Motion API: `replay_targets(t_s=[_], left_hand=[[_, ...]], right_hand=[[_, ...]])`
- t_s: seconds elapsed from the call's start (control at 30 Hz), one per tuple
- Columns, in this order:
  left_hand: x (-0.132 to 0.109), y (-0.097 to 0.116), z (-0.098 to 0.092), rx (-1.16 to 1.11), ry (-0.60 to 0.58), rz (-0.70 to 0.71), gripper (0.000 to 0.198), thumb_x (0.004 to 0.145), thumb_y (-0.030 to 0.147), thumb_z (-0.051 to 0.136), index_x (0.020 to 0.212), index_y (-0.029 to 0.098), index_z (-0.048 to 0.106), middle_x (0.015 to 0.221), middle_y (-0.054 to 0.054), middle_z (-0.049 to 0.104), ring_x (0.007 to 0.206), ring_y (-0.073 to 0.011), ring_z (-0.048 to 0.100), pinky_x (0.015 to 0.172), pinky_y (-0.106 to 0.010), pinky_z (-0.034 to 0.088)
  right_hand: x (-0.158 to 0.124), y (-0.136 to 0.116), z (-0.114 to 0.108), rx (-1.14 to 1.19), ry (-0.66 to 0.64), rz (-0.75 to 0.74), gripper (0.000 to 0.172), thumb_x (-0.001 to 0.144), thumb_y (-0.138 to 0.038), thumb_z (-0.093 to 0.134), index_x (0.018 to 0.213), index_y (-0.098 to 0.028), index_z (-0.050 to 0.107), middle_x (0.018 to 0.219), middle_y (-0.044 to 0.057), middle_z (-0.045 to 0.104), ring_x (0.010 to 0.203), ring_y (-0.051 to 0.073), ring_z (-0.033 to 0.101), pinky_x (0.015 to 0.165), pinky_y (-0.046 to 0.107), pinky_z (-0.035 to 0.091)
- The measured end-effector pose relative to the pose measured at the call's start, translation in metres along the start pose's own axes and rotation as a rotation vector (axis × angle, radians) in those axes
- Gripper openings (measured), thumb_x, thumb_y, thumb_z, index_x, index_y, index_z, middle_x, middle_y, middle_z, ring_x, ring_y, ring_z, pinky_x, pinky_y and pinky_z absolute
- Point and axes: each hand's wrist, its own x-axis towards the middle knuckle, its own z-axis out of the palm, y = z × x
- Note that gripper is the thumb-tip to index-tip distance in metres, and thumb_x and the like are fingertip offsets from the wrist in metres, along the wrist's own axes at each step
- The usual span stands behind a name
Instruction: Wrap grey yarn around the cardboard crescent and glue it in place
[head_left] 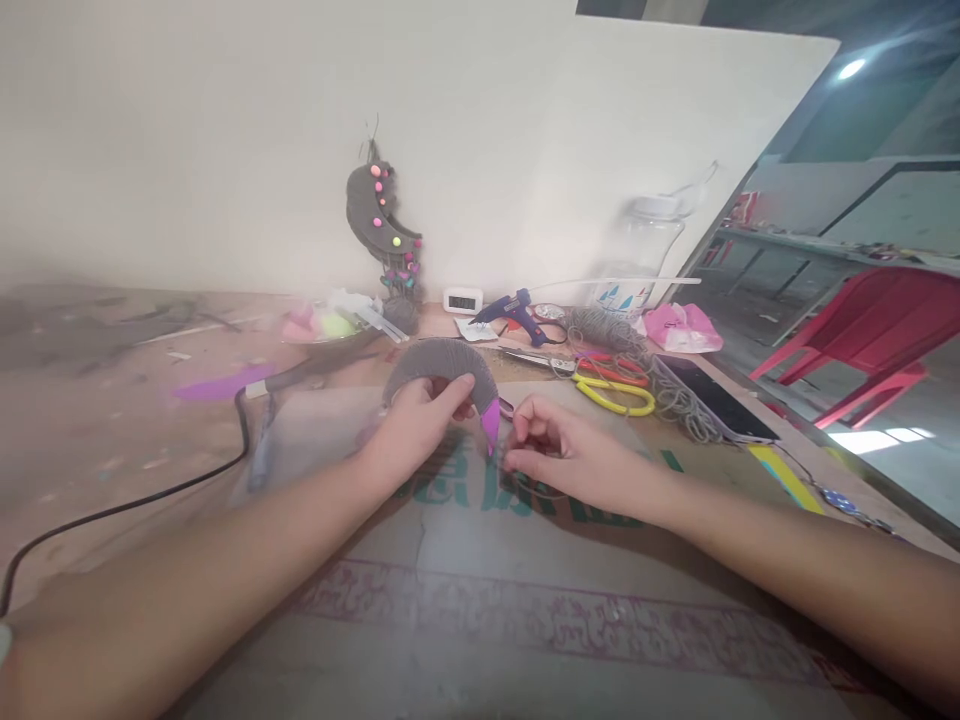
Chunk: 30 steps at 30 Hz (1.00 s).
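While left hand (pixel 431 400) clamps grey crescent (pixel 442 354), near side of glue gun (pixel 511 306), right hand (pixel 561 440) curls by purple tip (pixel 490 424), thumb close to fingers; pinched strand too blurred to confirm. Apparently winding step; next turn calls for steady tension.

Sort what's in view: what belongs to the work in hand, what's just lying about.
Belongs, as far as I can judge:
- gray crescent, in the left hand; right hand beside its purple tip
- gray yarn, similar in color
- yellow-handled scissors, probably

Apparently just lying about:
- white clock
- phone
- pink bag
- red chair, off to the side
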Motion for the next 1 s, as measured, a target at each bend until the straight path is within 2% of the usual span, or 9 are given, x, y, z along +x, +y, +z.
replay_targets(t_s=[0.1,0.2,0.3,0.4,0.5,0.6,0.87,1.0], left_hand=[[0.002,-0.001,0.0,0.04,-0.017,-0.009,0.045,0.082,0.059,0.051,0.07,0.017,0.062,0.074,-0.003,0.067,0.075,-0.019,0.061,0.074,-0.028,0.042],[0.005,-0.003,0.0,0.113,-0.045,-0.028,0.046,0.082,0.06,0.051,0.07,0.017,0.064,0.074,-0.004,0.069,0.073,-0.0192,0.061,0.07,-0.028,0.042],[0.004,-0.003,0.001,0.212,-0.07,-0.045,0.048,0.082,0.061,0.049,0.069,0.017,0.065,0.072,-0.003,0.069,0.068,-0.0184,0.061,0.064,-0.027,0.04],[0.0,0.0,0.002,0.286,-0.117,-0.054,0.05,0.082,0.062,0.047,0.067,0.017,0.065,0.066,-0.002,0.066,0.06,-0.0166,0.058,0.056,-0.026,0.038],[-0.004,0.004,0.003,0.286,-0.169,-0.055,0.051,0.082,0.063,0.048,0.067,0.017,0.065,0.063,-0.002,0.065,0.055,-0.015,0.055,0.051,-0.025,0.036],[-0.005,0.006,0.002,0.246,-0.168,-0.089,0.051,0.081,0.064,0.048,0.071,0.017,0.066,0.065,-0.002,0.065,0.054,-0.0144,0.055,0.05,-0.025,0.036],[-0.001,0.003,-0.001,0.139,-0.154,-0.053,0.047,0.081,0.059,0.051,0.068,0.017,0.066,0.075,-0.005,0.07,0.071,-0.0174,0.06,0.065,-0.027,0.043],[-0.004,0.007,0.0,0.122,-0.197,-0.119,0.046,0.081,0.059,0.052,0.069,0.016,0.064,0.071,-0.004,0.066,0.061,-0.0145,0.056,0.056,-0.025,0.04]], right_hand=[[0.002,0.005,-0.004,-0.157,0.066,-0.021,0.014,0.084,-0.029,0.061,0.094,-0.023,0.053,0.07,-0.005,0.05,0.06,0.01,0.047,0.055,0.022,0.038],[0.007,0.007,-0.008,-0.265,0.163,-0.043,0.011,0.086,-0.031,0.058,0.086,-0.021,0.064,0.069,-0.002,0.057,0.058,0.011,0.048,0.054,0.024,0.037],[0.01,0.003,-0.008,-0.313,0.273,-0.152,0.015,0.086,-0.028,0.058,0.079,-0.019,0.067,0.075,0.002,0.065,0.063,0.012,0.053,0.057,0.024,0.039],[0.01,-0.003,-0.005,-0.335,0.337,-0.268,0.014,0.086,-0.027,0.059,0.079,-0.019,0.068,0.075,0.002,0.067,0.064,0.012,0.054,0.057,0.024,0.039],[0.01,-0.002,-0.005,-0.319,0.367,-0.294,0.014,0.086,-0.026,0.059,0.078,-0.018,0.067,0.069,0.001,0.065,0.06,0.011,0.052,0.054,0.023,0.038],[0.009,0.004,-0.01,-0.314,0.386,-0.241,0.014,0.085,-0.027,0.06,0.078,-0.017,0.066,0.065,0.0,0.062,0.056,0.01,0.047,0.052,0.023,0.037],[0.008,0.014,-0.013,-0.328,0.334,-0.179,0.013,0.084,-0.027,0.058,0.081,-0.018,0.066,0.069,0.001,0.063,0.059,0.012,0.049,0.055,0.024,0.039],[0.009,0.015,-0.012,-0.312,0.335,-0.158,0.014,0.085,-0.028,0.057,0.082,-0.018,0.066,0.069,0.0,0.062,0.059,0.011,0.048,0.055,0.024,0.038]])
